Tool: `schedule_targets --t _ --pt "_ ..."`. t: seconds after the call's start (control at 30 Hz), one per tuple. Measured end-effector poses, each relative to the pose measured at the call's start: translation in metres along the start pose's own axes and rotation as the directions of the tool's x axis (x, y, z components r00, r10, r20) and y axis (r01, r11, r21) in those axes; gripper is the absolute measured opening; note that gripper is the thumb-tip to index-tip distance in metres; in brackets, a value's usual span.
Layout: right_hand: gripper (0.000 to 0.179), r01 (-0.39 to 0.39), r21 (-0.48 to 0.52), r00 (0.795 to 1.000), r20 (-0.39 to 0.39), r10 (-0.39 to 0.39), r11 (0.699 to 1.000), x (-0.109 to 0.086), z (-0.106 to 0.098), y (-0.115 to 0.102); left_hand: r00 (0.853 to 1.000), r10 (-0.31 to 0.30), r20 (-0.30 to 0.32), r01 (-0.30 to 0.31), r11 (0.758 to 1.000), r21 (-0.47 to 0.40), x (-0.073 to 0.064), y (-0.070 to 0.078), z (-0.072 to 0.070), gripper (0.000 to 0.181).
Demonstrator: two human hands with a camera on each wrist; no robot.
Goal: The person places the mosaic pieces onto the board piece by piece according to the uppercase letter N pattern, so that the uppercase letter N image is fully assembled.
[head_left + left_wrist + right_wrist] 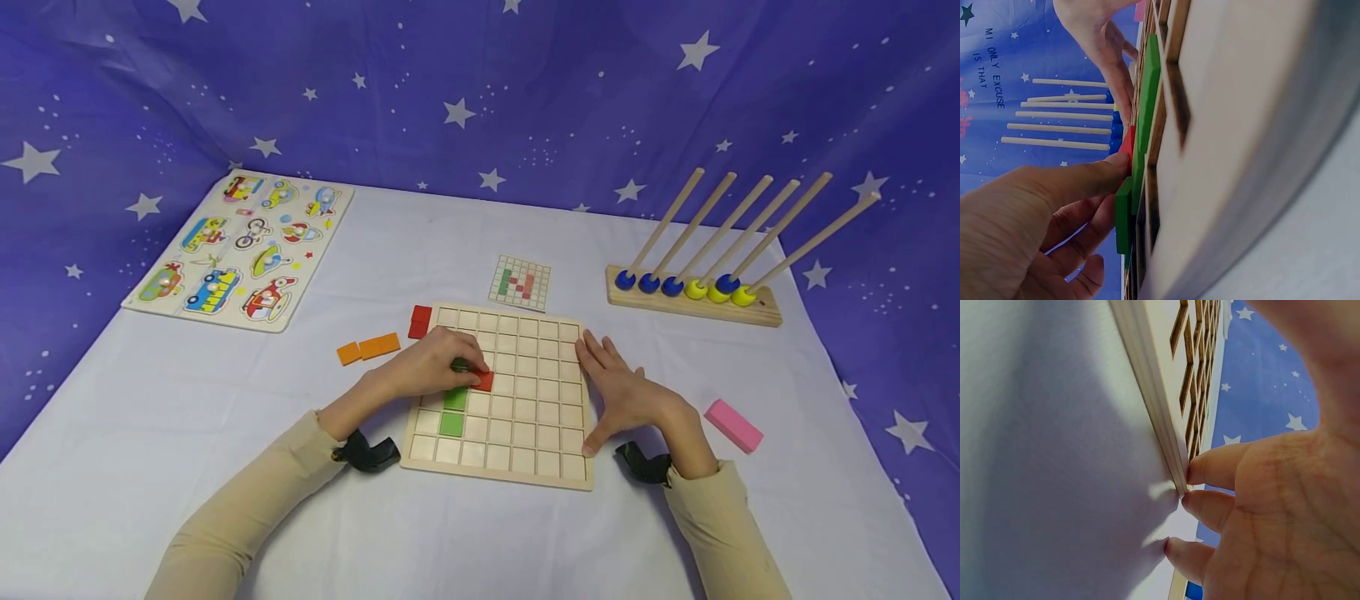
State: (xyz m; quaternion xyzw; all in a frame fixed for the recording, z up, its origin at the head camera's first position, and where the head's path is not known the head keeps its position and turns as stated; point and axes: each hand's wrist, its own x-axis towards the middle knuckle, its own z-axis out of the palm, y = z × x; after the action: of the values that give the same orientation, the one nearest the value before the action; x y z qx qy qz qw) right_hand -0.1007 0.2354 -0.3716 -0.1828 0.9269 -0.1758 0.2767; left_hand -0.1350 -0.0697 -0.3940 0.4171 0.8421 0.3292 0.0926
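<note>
A wooden grid board (517, 433) lies flat on the white table. My left hand (438, 362) reaches over its left side, thumb and fingertips pinching a red square tile (483, 381) at one of the cells. Just left of that tile, green tiles (452, 424) form a column, partly covered by the hand. In the left wrist view one green tile (1124, 215) sits raised and tilted beside the fingers. My right hand (626, 396) is spread at the board's right edge, fingertips and thumb touching the frame; the right wrist view shows fingers (1213, 467) against the rim.
Red tiles (420, 322) and orange tiles (378, 346) lie left of the board. A small pattern card (519, 283) is behind it. A vehicle puzzle (240, 250) stands back left, a peg stand with beads (693, 307) back right, and a pink block (733, 426) at right.
</note>
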Motion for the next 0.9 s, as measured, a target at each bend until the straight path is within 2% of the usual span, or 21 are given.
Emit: schedule_targets --t 0.17,0.27,0.33,0.4,0.5,0.6,0.9 --pt "0.147 0.0 0.003 1.0 -0.002 0.0 1.0 0.0 0.0 0.0 1.0 -0.001 -0.006 0.002 0.999 0.035 0.001 -0.001 0.002 0.011" --pt "0.147 0.0 0.003 1.0 -0.004 0.0 1.0 -0.001 0.0 0.0 0.999 -0.028 -0.023 0.03 0.997 0.075 0.001 0.0 0.001 0.012" --pt "0.146 -0.004 0.004 1.0 -0.003 0.004 1.0 -0.001 0.0 0.0 0.998 -0.051 -0.029 0.053 0.996 0.068 0.0 0.0 -0.003 0.013" --pt "0.146 -0.009 0.005 1.0 -0.001 0.009 1.0 -0.001 0.0 -0.001 0.998 -0.057 -0.009 0.058 0.997 0.048 -0.002 -0.002 -0.009 0.014" --pt "0.145 -0.017 0.005 1.0 0.004 0.017 1.0 0.0 0.0 -0.001 0.996 -0.065 0.056 0.065 0.998 0.009 -0.008 -0.007 -0.021 0.016" --pt "0.146 -0.015 0.001 1.0 0.005 0.015 1.0 0.0 0.0 -0.001 0.989 -0.094 0.116 0.093 0.996 0.013 -0.012 -0.009 -0.029 0.016" --pt "0.146 -0.017 -0.005 1.0 0.006 0.017 1.0 0.0 0.0 -0.001 0.985 -0.117 0.125 0.114 0.993 0.032 -0.012 -0.008 -0.028 0.007"
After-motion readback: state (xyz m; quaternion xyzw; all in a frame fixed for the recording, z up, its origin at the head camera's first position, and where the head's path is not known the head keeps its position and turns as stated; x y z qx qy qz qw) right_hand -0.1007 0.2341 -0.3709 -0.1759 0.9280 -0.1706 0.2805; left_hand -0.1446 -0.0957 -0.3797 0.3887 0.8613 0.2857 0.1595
